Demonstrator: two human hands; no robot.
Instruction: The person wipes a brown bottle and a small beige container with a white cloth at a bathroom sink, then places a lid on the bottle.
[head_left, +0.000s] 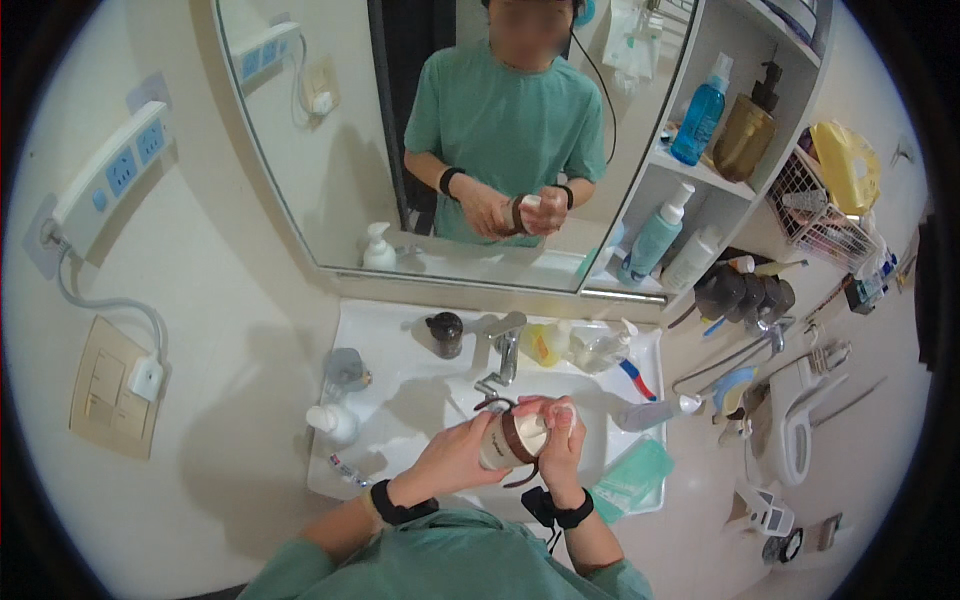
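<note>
Over the white washbasin (405, 409), my left hand (455, 456) grips the body of a cream cup (495, 448) with a brown band and a brown strap. The cup is tilted, with its top end towards the right. My right hand (559, 442) closes around that end, its fingers bent over the white top. A small patch of white, foam or cloth, shows by the right fingertips; I cannot tell which. Behind the cup stands a chrome faucet (508, 349). The mirror (352, 150) reflects both hands on the cup.
Along the basin's back rim stand a dark cup (448, 335), a yellow bottle (544, 343) and a clear pump bottle (598, 349). A white pump bottle (334, 424) and a tube (347, 470) sit at left. A green packet (634, 480) lies at right. A power strip (112, 176) hangs on the wall.
</note>
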